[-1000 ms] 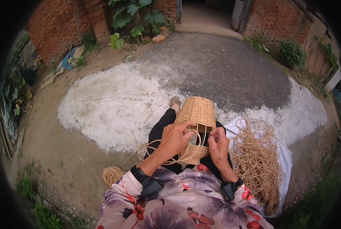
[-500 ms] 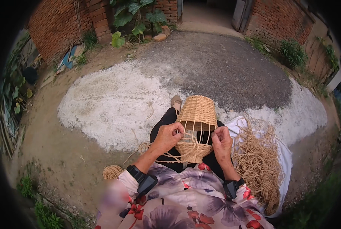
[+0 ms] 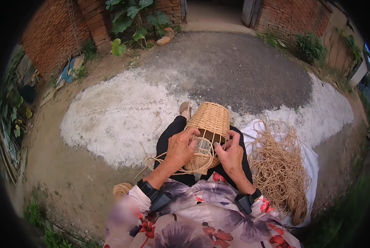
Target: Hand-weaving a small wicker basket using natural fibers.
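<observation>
A tan woven basket rests tilted between my knees. Bare upright stakes join its closely woven upper part to a smaller woven section below. A loose twisted cord loops round the lower section and trails off to the left. At the basket's left side my left hand is closed in a pinch on the cord beside the stakes; its fingertips are partly hidden. My right hand grips the basket from the right, thumb and fingers at the bare stakes just under the upper weave.
A tangled heap of cord lies on a white cloth to my right. On the ground at left sits a small cord coil. Ahead are grey and white paving, leafy plants, brick walls and an open doorway.
My right hand has moved inward and closed on the stakes. The basket has tilted slightly, and my left hand has shifted up a little beside it. The whole view has swung slightly.
</observation>
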The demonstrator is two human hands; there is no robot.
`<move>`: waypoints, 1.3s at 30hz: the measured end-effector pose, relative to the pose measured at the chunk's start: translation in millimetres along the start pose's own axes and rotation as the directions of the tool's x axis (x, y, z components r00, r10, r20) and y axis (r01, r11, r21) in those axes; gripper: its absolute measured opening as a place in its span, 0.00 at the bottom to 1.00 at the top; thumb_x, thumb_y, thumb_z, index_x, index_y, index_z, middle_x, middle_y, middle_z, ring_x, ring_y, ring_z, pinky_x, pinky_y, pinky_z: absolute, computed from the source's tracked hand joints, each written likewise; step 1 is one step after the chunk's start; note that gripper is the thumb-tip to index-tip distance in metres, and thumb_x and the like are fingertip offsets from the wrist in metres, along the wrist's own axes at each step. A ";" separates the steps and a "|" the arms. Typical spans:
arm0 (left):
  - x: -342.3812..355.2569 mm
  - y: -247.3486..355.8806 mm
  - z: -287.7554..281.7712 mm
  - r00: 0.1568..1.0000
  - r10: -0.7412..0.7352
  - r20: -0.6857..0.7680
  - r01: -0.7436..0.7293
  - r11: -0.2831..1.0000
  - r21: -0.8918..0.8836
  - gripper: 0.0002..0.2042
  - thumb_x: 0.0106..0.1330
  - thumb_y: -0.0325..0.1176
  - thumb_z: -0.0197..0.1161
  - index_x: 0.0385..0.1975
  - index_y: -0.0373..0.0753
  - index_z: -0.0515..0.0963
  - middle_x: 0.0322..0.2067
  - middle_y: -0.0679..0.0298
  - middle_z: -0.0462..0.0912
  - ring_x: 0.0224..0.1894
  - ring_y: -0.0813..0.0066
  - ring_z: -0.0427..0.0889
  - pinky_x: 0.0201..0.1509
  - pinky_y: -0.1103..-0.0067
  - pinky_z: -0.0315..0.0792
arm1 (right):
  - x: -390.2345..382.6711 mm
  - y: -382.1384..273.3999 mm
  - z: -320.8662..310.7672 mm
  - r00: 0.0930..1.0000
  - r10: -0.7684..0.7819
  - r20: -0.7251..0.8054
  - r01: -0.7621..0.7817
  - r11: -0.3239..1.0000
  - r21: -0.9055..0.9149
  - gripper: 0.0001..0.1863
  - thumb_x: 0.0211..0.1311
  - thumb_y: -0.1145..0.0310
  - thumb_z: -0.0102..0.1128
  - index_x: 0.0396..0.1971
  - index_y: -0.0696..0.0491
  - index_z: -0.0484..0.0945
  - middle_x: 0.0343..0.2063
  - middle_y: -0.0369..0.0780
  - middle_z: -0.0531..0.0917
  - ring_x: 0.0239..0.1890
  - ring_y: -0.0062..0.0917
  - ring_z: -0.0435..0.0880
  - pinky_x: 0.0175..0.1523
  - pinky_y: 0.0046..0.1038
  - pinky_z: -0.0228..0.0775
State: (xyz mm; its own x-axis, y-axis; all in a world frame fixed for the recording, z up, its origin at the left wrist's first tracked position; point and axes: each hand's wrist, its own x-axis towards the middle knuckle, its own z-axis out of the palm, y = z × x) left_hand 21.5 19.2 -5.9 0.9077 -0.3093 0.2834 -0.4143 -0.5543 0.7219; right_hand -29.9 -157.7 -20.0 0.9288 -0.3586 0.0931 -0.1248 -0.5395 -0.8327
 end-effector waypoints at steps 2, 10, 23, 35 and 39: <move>3.2 -13.5 -9.0 0.941 -0.228 0.251 0.281 0.940 -0.196 0.11 0.57 0.23 0.61 0.39 0.39 0.77 0.25 0.63 0.82 0.27 0.74 0.82 0.33 0.77 0.75 | 1.7 5.6 2.0 1.000 -0.013 0.003 0.013 1.000 -0.020 0.29 0.51 0.64 0.64 0.51 0.57 0.63 0.14 0.39 0.78 0.19 0.35 0.81 0.30 0.36 0.71; -0.9 -67.4 -36.5 0.924 -0.356 0.141 0.379 0.795 -0.474 0.08 0.58 0.22 0.62 0.37 0.36 0.79 0.23 0.69 0.79 0.26 0.85 0.78 0.28 0.86 0.74 | 9.2 4.6 7.3 0.999 -0.043 0.033 0.046 0.995 -0.094 0.28 0.49 0.68 0.63 0.51 0.54 0.64 0.15 0.39 0.79 0.20 0.37 0.81 0.31 0.38 0.73; -70.1 -272.7 -275.7 0.762 -0.055 -0.645 0.455 0.754 0.474 0.09 0.56 0.21 0.53 0.32 0.36 0.80 0.23 0.62 0.81 0.24 0.75 0.79 0.30 0.78 0.74 | 16.2 19.3 -4.6 0.986 -0.049 0.157 0.038 0.997 0.073 0.26 0.46 0.70 0.62 0.48 0.54 0.65 0.17 0.40 0.78 0.21 0.33 0.81 0.31 0.34 0.72; -17.5 -38.1 -53.1 0.921 -0.008 0.389 -0.069 0.980 0.184 0.13 0.61 0.38 0.63 0.39 0.36 0.78 0.17 0.58 0.73 0.21 0.63 0.75 0.28 0.72 0.70 | 13.7 17.7 -7.2 0.991 -0.014 0.135 0.009 0.999 0.041 0.25 0.49 0.73 0.60 0.49 0.56 0.65 0.17 0.37 0.76 0.20 0.22 0.75 0.27 0.27 0.66; -17.6 -51.8 -43.7 0.901 0.191 0.390 -0.276 0.946 0.173 0.14 0.65 0.42 0.59 0.28 0.34 0.77 0.18 0.53 0.75 0.23 0.54 0.76 0.30 0.69 0.71 | 15.6 13.6 -8.3 0.989 0.009 0.144 -0.011 1.000 0.012 0.26 0.47 0.71 0.60 0.49 0.55 0.65 0.17 0.41 0.78 0.22 0.34 0.81 0.31 0.34 0.71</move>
State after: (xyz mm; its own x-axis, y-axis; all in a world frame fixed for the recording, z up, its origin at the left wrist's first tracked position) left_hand 29.8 87.1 -20.7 0.7125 -0.6862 0.1468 -0.6535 -0.5726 0.4951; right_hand -20.0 -176.9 -25.4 0.9683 -0.2496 0.0058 -0.1306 -0.5261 -0.8404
